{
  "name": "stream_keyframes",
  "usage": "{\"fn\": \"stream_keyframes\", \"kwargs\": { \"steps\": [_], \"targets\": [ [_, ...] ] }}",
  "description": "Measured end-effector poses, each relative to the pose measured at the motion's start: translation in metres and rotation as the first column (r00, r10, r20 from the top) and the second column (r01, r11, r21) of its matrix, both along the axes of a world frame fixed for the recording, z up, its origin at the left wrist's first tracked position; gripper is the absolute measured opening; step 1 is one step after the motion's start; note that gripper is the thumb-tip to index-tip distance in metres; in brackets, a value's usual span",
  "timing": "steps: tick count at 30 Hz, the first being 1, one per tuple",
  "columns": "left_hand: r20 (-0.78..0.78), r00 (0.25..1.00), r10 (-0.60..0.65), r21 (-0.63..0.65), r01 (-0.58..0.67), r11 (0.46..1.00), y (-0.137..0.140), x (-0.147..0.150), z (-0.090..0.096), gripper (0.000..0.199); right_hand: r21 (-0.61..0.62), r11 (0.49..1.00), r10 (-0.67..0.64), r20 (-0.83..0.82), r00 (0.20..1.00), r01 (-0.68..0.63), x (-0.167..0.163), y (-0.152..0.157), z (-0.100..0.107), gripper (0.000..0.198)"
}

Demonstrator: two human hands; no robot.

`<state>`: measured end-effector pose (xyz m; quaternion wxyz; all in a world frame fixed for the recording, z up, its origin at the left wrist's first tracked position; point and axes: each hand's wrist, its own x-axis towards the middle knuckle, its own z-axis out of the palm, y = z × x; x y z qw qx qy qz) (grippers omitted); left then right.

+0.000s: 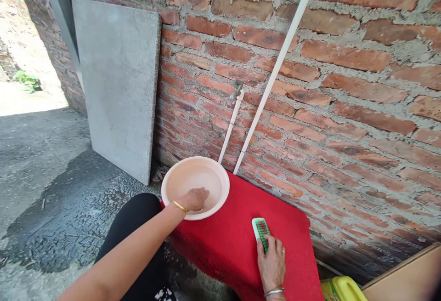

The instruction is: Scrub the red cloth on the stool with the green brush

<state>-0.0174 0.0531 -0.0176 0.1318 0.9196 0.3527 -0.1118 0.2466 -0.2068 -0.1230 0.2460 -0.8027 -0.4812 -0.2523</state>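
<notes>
My left hand (pixel 197 198) reaches into a pale pink plastic basin (pixel 167 202), a gold bangle at its wrist. Its fingers look stretched out and slightly cupped low in the basin, with nothing visible in them; what seems to be water partly blurs them. On a wet red cloth-like surface (pixel 237 213), my right hand (pixel 272 259) grips the near end of a scrubbing brush (pixel 260 230). The brush has a light green body and lies with its green and dark reddish bristles facing up. My thumb is along its left side and my fingers cover its lower part.
A brick wall (pixel 344 122) runs behind, with a white pipe (pixel 275 71) and a tap (pixel 237 88). A grey slab (pixel 117 85) leans at left above wet concrete floor (pixel 69 213). A yellow container (pixel 344 288) and a board (pixel 409 275) stand lower right.
</notes>
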Motion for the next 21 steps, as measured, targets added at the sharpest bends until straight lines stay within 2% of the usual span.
{"fn": "stream_keyframes", "kwargs": {
  "steps": [9, 21],
  "targets": [
    [0.007, 1.000, -0.008, 0.005, 0.008, 1.000, -0.0048, -0.0011, 0.0095, 0.047, 0.025, 0.999, 0.028, -0.027, 0.999, -0.027, 0.0003, -0.0012, 0.0031, 0.057],
    [0.004, 1.000, 0.025, -0.035, -0.025, 0.999, -0.0007, -0.0009, 0.0104, 0.043, 0.059, 0.998, 0.037, -0.047, 0.998, -0.034, -0.0001, -0.0005, 0.0049, 0.059]
  ]
}}
